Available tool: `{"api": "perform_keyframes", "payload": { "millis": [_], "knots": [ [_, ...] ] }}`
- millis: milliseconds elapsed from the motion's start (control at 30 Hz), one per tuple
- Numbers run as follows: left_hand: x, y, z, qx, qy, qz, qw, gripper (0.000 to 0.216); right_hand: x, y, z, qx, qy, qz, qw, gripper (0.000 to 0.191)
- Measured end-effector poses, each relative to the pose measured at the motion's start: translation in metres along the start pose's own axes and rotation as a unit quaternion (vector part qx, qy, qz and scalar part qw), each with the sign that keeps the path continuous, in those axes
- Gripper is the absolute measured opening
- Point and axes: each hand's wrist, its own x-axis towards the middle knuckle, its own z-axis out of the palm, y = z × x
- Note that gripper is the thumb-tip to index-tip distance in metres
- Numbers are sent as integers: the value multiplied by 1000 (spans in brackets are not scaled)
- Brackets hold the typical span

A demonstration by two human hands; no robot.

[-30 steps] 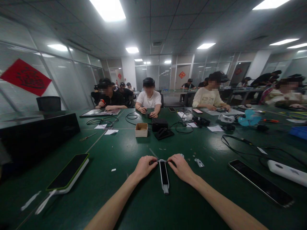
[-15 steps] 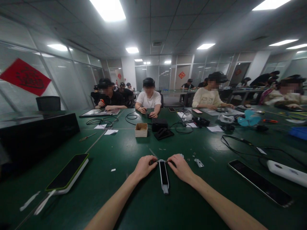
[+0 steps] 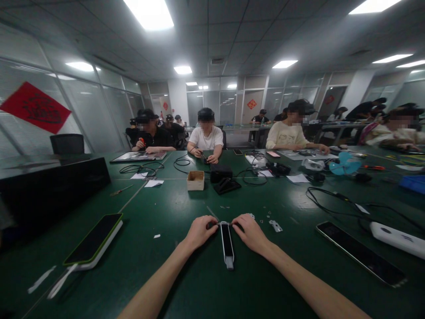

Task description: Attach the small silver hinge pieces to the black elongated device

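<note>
A slim, long device with a white frame, a dark face and a grey near end point(image 3: 227, 243) lies on the green table point(image 3: 133, 283) between my hands. My left hand point(image 3: 201, 230) is closed in a pinch at the device's far left corner. Mirroring it, my right hand point(image 3: 249, 231) pinches at the far right corner. A small dark bit shows at the fingertips, too small to name. Just beyond my left fingers lies a thin grey strip point(image 3: 211, 212). Small metal plates point(image 3: 275, 226) and tiny loose parts lie past my right hand.
On the left is a green-edged phone on a white block point(image 3: 94, 239); on the right, a dark phone point(image 3: 360, 252) and a white power-bank-like block point(image 3: 398, 239). Ahead stand a small cardboard box point(image 3: 195, 180) and a black case point(image 3: 221, 173). Cables point(image 3: 335, 197) lie right. Several people sit opposite.
My hands and the slim device stay in nearly the same place. Across the table on the right, a person's hand has shifted slightly to the right.
</note>
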Motion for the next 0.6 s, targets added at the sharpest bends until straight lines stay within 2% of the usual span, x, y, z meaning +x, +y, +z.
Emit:
{"api": "perform_keyframes", "payload": {
  "millis": [400, 600],
  "knots": [
    [1, -3, 3, -2, 8, 7, 1000, 14, 2, 4, 4, 6, 13, -14, 1000, 21],
    [0, 1, -1, -5, -2, -2, 1000, 21, 1, 2, 2, 4, 10, -14, 1000, 20]
  ]
}}
